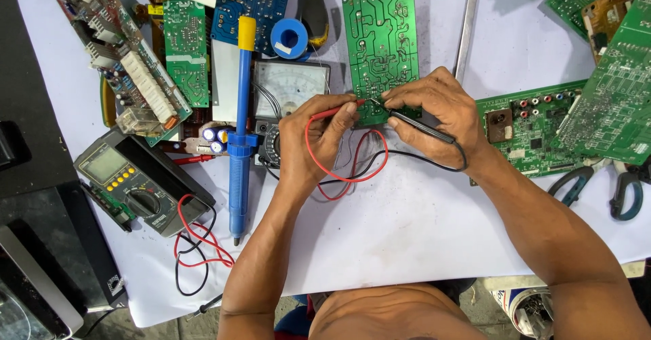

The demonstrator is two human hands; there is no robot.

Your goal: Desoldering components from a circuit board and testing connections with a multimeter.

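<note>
Fingers [347, 109] of the left hand [315, 136] are pinching the red probe [332, 113]; the right hand [437, 113] is gripping the black probe [420, 124], both tips touching the green circuit board [380, 35] lying on the tabletop [407, 225]. Probes look light and stiff, best held mid-shaft; the board seems fragile.

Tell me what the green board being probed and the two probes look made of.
The green board looks like rigid laminate with a glossy green coat; pale traces and dull solder dots show. The red probe in the left hand and the black probe in the right hand look like smooth moulded plastic, with fine, probably metal, tips.
</note>
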